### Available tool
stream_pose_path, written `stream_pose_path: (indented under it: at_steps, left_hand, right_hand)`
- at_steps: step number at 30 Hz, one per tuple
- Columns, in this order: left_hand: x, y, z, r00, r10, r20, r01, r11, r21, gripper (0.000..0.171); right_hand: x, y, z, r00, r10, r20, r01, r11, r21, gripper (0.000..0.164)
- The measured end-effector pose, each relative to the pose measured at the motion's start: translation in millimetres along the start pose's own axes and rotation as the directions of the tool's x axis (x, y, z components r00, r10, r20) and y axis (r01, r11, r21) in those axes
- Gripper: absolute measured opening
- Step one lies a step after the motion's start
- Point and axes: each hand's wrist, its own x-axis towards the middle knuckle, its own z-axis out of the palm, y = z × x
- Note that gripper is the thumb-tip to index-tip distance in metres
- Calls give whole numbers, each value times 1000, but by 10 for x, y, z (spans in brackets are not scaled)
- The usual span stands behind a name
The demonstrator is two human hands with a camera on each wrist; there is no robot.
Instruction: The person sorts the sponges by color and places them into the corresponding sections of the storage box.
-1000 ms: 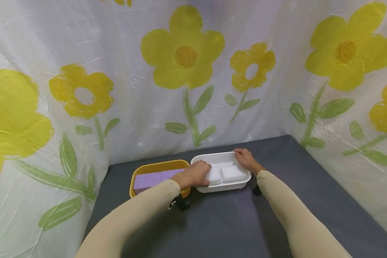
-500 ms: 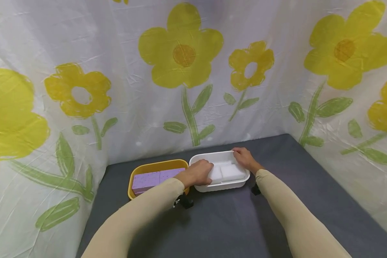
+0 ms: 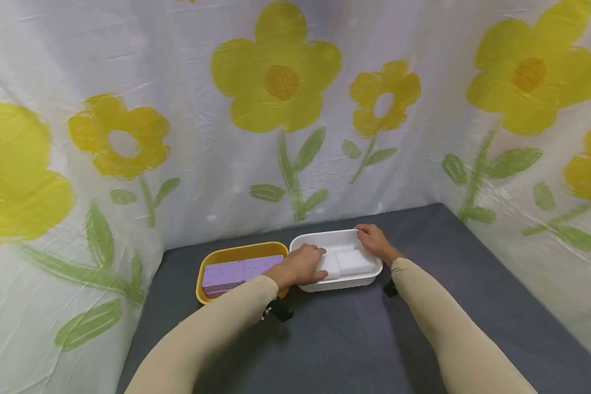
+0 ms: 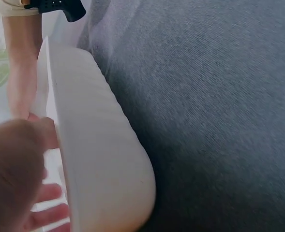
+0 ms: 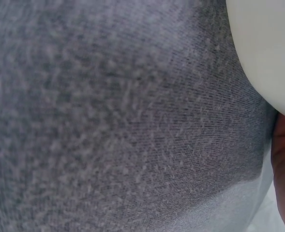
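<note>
A white oblong tub (image 3: pixel 325 239) stands on the dark table and holds white sponge-like blocks (image 3: pixel 355 261) side by side. My left hand (image 3: pixel 302 265) reaches over the tub's left end, fingers spread inside onto the left block, thumb near the front rim. In the left wrist view its fingers (image 4: pixel 48 193) lie loosely extended behind the tub wall (image 4: pixel 98 145). My right hand (image 3: pixel 376 243) grips the tub at its far right corner. The right wrist view shows that hand (image 5: pixel 283 159) against the outside of the tub (image 5: pixel 270 48); its fingertips are mostly hidden.
Just left of the white tub, a yellow tub (image 3: pixel 241 251) holds purple sponge-like blocks (image 3: pixel 224 273), partly covered by my left forearm. A dark grey cloth (image 3: pixel 335 345) covers the table. Behind and at the sides hangs a flowered curtain (image 3: pixel 202 164).
My left hand's fingers have spread a little and shifted slightly over the left white block. The right hand keeps its place at the tub's corner. The head view has moved slightly.
</note>
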Motion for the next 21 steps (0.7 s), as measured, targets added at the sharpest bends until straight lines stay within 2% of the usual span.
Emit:
stream_pose_path:
  at_steps: [1, 4, 8, 15, 17, 21]
  left_hand:
    - [-20, -8, -2, 1000, -3, -17, 3, 1000, -10, 47]
    - [-140, 60, -195, 999, -34, -37, 31, 996, -86, 50]
    - [-231, -21, -223, 991, -68, -111, 55, 991, -120, 47]
    - [-402, -194, -207, 974, -102, -203, 83, 991, -101, 48]
    - [-462, -249, -220, 968, -124, -218, 106, 990, -91, 51]
    - [-584, -388, -292, 950, -173, -261, 162, 985, -64, 57]
  right_hand:
    - [-8, 3, -3, 1000, 8, 2, -8, 1000, 3, 46]
    - [-46, 5, -34, 1000, 30, 9, -30, 999, 12, 47]
    - [-57, -6, -78, 999, 39, 27, -39, 999, 13, 47]
    - [-68, 104, -182, 997, 75, 20, -74, 995, -66, 54]
    - [-70, 132, -244, 998, 61, 11, -59, 994, -93, 55]
    - [-105, 141, -418, 999, -31, -20, 26, 976, -215, 52]
